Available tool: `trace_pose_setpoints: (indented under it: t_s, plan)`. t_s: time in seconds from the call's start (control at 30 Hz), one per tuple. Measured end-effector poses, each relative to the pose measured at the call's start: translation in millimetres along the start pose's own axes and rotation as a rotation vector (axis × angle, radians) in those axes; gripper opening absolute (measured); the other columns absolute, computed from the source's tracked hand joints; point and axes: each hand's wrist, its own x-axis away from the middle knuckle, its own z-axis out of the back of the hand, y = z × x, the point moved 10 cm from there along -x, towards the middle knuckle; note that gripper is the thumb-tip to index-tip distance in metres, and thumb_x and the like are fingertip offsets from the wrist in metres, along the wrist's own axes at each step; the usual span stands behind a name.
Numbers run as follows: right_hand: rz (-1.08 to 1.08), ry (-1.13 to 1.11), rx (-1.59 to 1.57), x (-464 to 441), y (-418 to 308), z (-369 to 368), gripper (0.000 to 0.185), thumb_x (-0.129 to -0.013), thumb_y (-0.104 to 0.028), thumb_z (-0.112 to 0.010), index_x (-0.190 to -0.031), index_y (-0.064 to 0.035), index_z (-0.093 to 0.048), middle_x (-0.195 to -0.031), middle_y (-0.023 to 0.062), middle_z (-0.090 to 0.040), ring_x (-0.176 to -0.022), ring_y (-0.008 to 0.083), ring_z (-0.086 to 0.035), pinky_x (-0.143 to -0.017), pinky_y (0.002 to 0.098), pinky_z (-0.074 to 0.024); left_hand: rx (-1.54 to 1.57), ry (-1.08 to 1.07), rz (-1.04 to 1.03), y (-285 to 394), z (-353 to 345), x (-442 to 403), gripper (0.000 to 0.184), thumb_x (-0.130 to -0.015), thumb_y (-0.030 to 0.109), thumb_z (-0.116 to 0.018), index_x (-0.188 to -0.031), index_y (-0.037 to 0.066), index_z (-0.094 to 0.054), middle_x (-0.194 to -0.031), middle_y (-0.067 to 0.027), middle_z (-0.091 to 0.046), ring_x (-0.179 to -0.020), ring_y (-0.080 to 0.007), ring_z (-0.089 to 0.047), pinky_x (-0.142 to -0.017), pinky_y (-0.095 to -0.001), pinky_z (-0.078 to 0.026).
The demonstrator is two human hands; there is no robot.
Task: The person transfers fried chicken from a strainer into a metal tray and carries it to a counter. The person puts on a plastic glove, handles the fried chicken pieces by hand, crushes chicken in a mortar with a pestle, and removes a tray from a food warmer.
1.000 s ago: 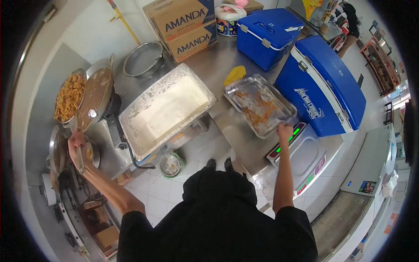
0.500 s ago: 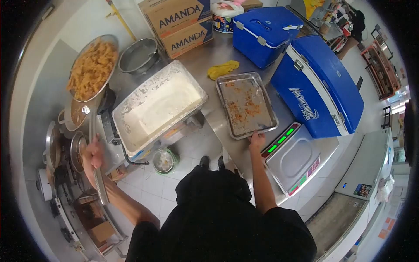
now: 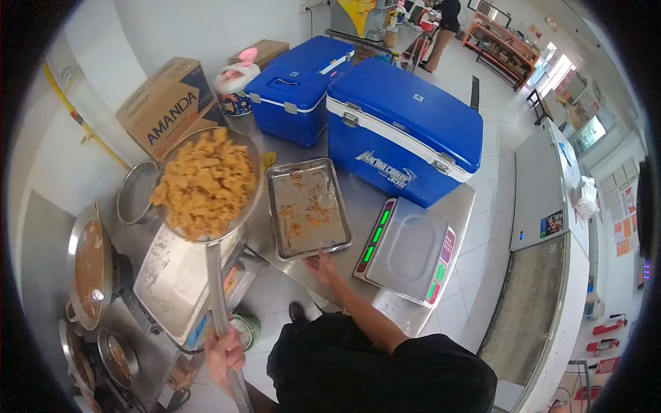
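Observation:
My left hand (image 3: 226,352) is closed round the long metal handle of a large strainer (image 3: 217,279). Golden-brown fried pieces (image 3: 205,184) are heaped in its round bowl, which hangs in the air in front of the boxes and partly over the tub of white powder (image 3: 165,279). At the near edge of a shallow metal tray (image 3: 329,206), my right hand (image 3: 319,267) grips the rim, its fingers partly hidden beneath. Orange-brown crumbs are scattered over the tray's bottom. The tray rests on the steel table (image 3: 344,272).
A digital scale (image 3: 406,251) stands right of the tray. Two blue coolers (image 3: 406,131) are behind, beside an AMANDA carton (image 3: 169,107). Left are a wok of brown liquid (image 3: 89,268), smaller pans (image 3: 118,358) and a metal bowl (image 3: 135,193). A person (image 3: 444,27) stands far back.
The loaded strainer has swung right from above the wok toward the tray, in my left hand. My view has turned right. My right hand stays at the tray's near edge.

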Motion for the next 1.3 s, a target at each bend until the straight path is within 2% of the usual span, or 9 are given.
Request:
trace_pose_setpoints:
  t_s: [0.1, 0.17, 0.3, 0.5, 0.57, 0.73, 0.9, 1.0, 1.3]
  plan:
    - [0.004, 0.034, 0.149, 35.6, -6.9, 10.4, 0.044, -0.1, -0.035, -0.047, -0.128, -0.0037, -0.035, -0.117, 0.0237, -0.055, -0.106, 0.0344, -0.061, -0.09, 0.0496, -0.0522, -0.08, -0.004, 0.002, -15.5, -27.9, -11.7, 0.029, -0.091, 0.015, -0.061, -0.117, 0.009, -0.049, -0.059, 0.0026, -0.039, -0.036, -0.0046, -0.031, -0.03, -0.0231, -0.024]
    - [0.067, -0.107, 0.315, 71.4, -21.4, 3.3, 0.048, -0.099, -0.036, -0.048, -0.128, -0.0016, -0.031, -0.11, 0.0249, -0.058, -0.105, 0.0363, -0.061, -0.089, 0.0475, -0.0527, -0.13, -0.018, 0.013, -22.2, -44.6, -16.9, 0.032, -0.089, 0.014, -0.062, -0.116, 0.007, -0.047, -0.058, 0.0023, -0.038, -0.037, -0.0053, -0.033, -0.032, -0.0235, -0.027]
    - [-0.068, -0.005, 0.359, 88.1, -13.3, 42.5, 0.045, -0.098, -0.033, -0.051, -0.126, -0.0017, -0.034, -0.107, 0.0237, -0.058, -0.102, 0.0362, -0.063, -0.088, 0.0464, -0.0531, -0.22, -0.073, 0.031, -44.1, -61.2, -33.6, 0.034, -0.089, 0.011, -0.06, -0.118, 0.004, -0.043, -0.058, 0.0001, -0.039, -0.039, -0.008, -0.036, -0.035, -0.0266, -0.034]
    - [-0.023, 0.027, 0.363, 116.0, -22.7, 49.2, 0.036, -0.099, -0.034, -0.049, -0.116, -0.0026, -0.044, -0.101, 0.0189, -0.061, -0.097, 0.0324, -0.064, -0.085, 0.043, -0.0544, -0.345, -0.02, 0.043, -67.2, -68.4, -59.6, 0.031, -0.089, 0.007, -0.057, -0.116, 0.001, -0.042, -0.059, -0.0018, -0.042, -0.038, -0.0097, -0.04, -0.034, -0.0273, -0.035]
    - [0.181, -0.172, 0.437, 99.7, -27.4, 47.2, 0.037, -0.099, -0.036, -0.048, -0.114, -0.0022, -0.045, -0.101, 0.0174, -0.062, -0.095, 0.0309, -0.064, -0.086, 0.0424, -0.0545, -0.409, -0.011, 0.038, -67.5, -68.8, -60.7, 0.031, -0.089, 0.006, -0.057, -0.115, 0.0, -0.042, -0.058, -0.0028, -0.043, -0.038, -0.0105, -0.041, -0.034, -0.0284, -0.036]
    - [0.129, 0.1, 0.145, 65.0, -53.2, 24.5, 0.054, -0.097, -0.043, -0.051, -0.122, 0.0029, -0.037, -0.105, 0.0222, -0.059, -0.092, 0.0313, -0.065, -0.085, 0.0439, -0.0556, -0.421, 0.018, 0.06, -77.3, -66.1, -64.6, 0.034, -0.089, 0.008, -0.057, -0.117, -0.001, -0.04, -0.06, -0.0032, -0.044, -0.039, -0.0108, -0.041, -0.034, -0.0286, -0.037]
    - [0.162, 0.077, -0.043, 14.9, -51.2, 12.6, 0.035, -0.1, -0.03, -0.046, -0.117, -0.0007, -0.037, -0.111, 0.0253, -0.055, -0.1, 0.0349, -0.061, -0.088, 0.0485, -0.0549, -0.451, 0.045, 0.072, -83.6, -59.6, -75.7, 0.035, -0.089, 0.009, -0.058, -0.117, -0.001, -0.04, -0.062, -0.0039, -0.045, -0.038, -0.0104, -0.041, -0.034, -0.0289, -0.037]
    - [0.279, 0.037, 0.024, 15.4, -55.0, -2.6, 0.033, -0.101, -0.027, -0.046, -0.118, -0.0017, -0.035, -0.114, 0.0237, -0.054, -0.1, 0.0343, -0.061, -0.088, 0.0473, -0.0556, -0.507, 0.041, 0.006, -83.1, -61.4, -83.5, 0.032, -0.089, 0.008, -0.058, -0.115, -0.002, -0.042, -0.063, -0.005, -0.047, -0.038, -0.0114, -0.044, -0.033, -0.0287, -0.037]
    - [0.204, 0.134, -0.193, 18.1, -18.8, -12.8, 0.024, -0.101, -0.02, -0.047, -0.114, -0.0041, -0.034, -0.11, 0.0185, -0.054, -0.097, 0.0323, -0.061, -0.085, 0.047, -0.0571, -0.642, 0.127, -0.048, -81.2, -58.7, -91.0, 0.023, -0.089, 0.006, -0.059, -0.105, -0.004, -0.046, -0.061, -0.007, -0.052, -0.038, -0.0148, -0.051, -0.033, -0.0313, -0.039]
